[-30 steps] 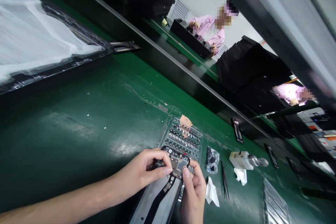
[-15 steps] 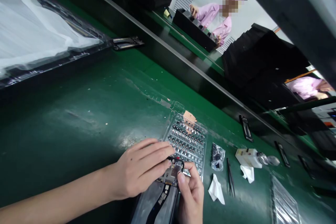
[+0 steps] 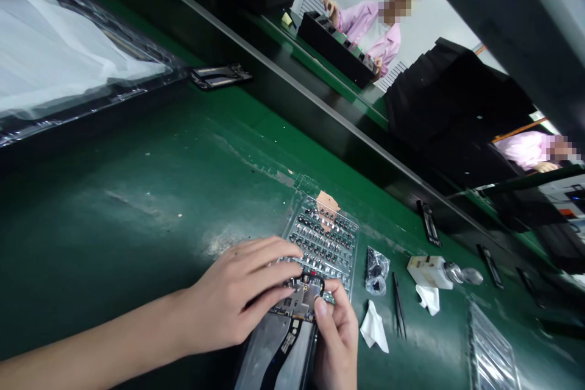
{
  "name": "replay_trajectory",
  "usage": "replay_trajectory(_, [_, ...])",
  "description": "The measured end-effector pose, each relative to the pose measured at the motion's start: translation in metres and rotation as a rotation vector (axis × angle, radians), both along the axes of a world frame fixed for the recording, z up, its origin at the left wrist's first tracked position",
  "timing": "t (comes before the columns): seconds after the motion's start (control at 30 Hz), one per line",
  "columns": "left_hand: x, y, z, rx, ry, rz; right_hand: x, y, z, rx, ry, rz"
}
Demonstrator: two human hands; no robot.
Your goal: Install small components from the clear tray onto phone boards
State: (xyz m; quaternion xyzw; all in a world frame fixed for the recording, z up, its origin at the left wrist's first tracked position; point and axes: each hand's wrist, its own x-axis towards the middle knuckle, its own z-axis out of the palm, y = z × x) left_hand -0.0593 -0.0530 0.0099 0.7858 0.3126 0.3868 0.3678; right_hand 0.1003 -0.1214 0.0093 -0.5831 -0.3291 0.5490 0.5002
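Circuit board, pinched at its edge between the thumb and fingers of your right hand. It sits at the lower edge of a clear tray, whose small parts are hard to make out. Your left hand lies half-closed over the board, hiding part of it; you cannot tell whether it grips. Below, a phone casing with a black ribbon cable runs out of frame. Tweezers lie to the right, beside a paper wipe.

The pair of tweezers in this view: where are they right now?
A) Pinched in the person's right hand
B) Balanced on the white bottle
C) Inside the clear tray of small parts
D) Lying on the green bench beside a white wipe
D. The tweezers lie on the green bench just right of the white wipe, while the left hand and right hand are both at the circuit board.
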Motion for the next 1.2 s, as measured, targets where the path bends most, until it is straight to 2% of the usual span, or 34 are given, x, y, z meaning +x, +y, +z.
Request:
replay_trajectory(0.07, [0.002,0.002,-0.001,-0.339,-0.036,-0.045,0.001,0.0,0.0,0.011,0.024,0.003])
replay_trajectory(0.13, [0.005,0.003,-0.005,-0.639,-0.087,-0.157,0.003,0.0,-0.001,0.015,0.038,0.011])
replay_trajectory(0.17, [0.006,0.003,-0.007,-0.737,-0.116,-0.218,0.005,0.0,-0.001,0.015,0.02,0.014])
replay_trajectory(0.23, [0.009,0.002,-0.012,-0.822,-0.157,-0.28,0.008,0.001,-0.003,0.026,-0.086,0.028])
replay_trajectory(0.37, [0.011,-0.002,-0.019,-0.793,-0.128,-0.278,0.012,0.003,-0.006,0.07,-0.384,0.076])
replay_trajectory(0.53, [0.01,-0.006,-0.02,-0.761,-0.037,-0.237,0.012,0.007,-0.007,0.025,-0.531,0.102])
replay_trajectory(0.83, [0.009,-0.012,-0.015,-0.749,0.057,-0.233,0.017,0.008,-0.007,0.021,-0.57,0.19])
replay_trajectory(1.1, [0.009,-0.011,-0.01,-0.733,0.063,-0.25,0.019,0.007,-0.006,0.013,-0.557,0.207])
replay_trajectory(1.2, [0.008,-0.013,-0.01,-0.749,0.073,-0.218,0.019,0.006,-0.007,0.018,-0.555,0.204])
